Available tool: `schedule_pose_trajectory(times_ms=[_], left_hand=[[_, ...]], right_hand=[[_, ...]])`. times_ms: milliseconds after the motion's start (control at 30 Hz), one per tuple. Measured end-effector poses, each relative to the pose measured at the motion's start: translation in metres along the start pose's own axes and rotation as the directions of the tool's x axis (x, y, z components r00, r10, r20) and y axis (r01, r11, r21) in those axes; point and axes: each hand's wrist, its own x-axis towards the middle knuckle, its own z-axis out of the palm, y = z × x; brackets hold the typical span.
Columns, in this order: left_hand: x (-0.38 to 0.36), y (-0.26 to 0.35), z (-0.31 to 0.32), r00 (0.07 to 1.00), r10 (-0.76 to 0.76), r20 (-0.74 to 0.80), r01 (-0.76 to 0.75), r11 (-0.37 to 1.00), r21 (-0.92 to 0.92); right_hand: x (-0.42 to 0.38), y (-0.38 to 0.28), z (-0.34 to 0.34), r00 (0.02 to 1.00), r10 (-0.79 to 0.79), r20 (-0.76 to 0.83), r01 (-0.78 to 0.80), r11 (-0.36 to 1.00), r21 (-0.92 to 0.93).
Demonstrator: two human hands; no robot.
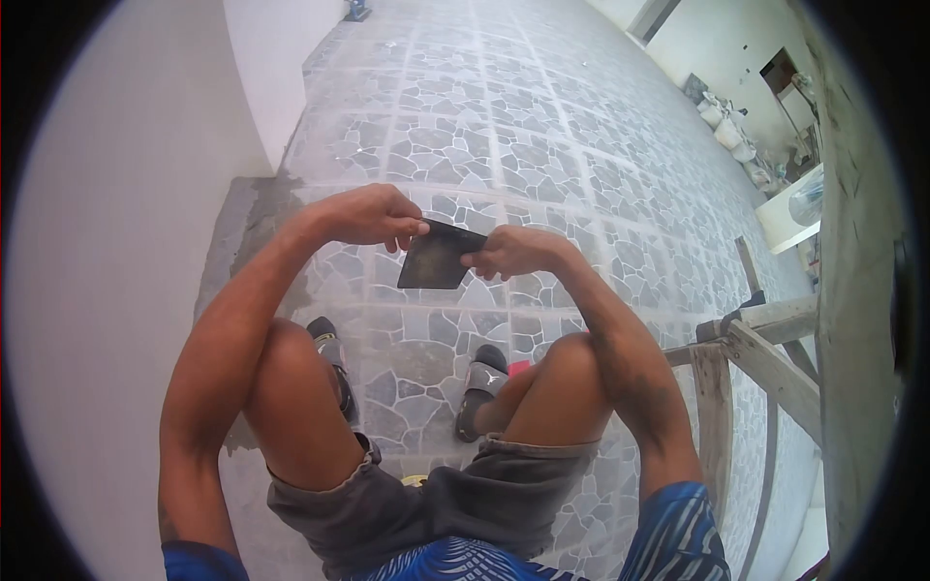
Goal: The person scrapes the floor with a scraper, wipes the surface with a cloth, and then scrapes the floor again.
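Note:
Between my two hands is a flat, dark, four-sided sheet point(434, 258), held up above the patterned floor and tilted. What kind of thing it is I cannot make out; its face looks smudged and brownish in the middle. My left hand point(378, 217) pinches its upper left corner between thumb and fingers. On the opposite side, my right hand point(511, 253) grips the right edge, thumb on the near face. Both forearms reach forward over my bent knees.
Stone-patterned tiles point(436, 145) cover the floor. A pale wall point(136, 242) rises close on my left, with a bare cement strip point(237, 228) at its foot. Wooden framing point(715, 407) stands at my right. A small pink piece point(520, 367) lies beside my right sandal point(484, 378). Sacks point(727, 131) line the far right.

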Motion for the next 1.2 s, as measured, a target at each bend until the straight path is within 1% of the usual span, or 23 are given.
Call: schedule_pose_trajectory(times_ms=[233, 333, 633, 1200], left_hand=[[0.0005, -0.0044, 0.0017, 0.999, 0.026, -0.022, -0.027, 0.999, -0.022], [-0.0013, 0.0003, 0.0016, 1.000, -0.003, -0.018, 0.003, 1.000, -0.025], [-0.0018, -0.0027, 0.0017, 0.999, 0.034, -0.029, -0.035, 0.998, -0.047], [-0.0024, -0.0014, 0.0016, 0.999, 0.029, -0.014, -0.030, 0.999, -0.023]], right_hand=[[-0.0011, 0.0001, -0.0003, 1.000, -0.001, 0.005, 0.001, 1.000, 0.011], [-0.0005, 0.0003, 0.0003, 1.000, 0.007, 0.003, -0.007, 1.000, 0.010], [0.0004, 0.0009, -0.0004, 1.000, -0.013, 0.010, 0.013, 1.000, 0.001], [-0.0002, 0.0003, 0.0009, 1.000, -0.014, 0.005, 0.014, 1.000, 0.023]])
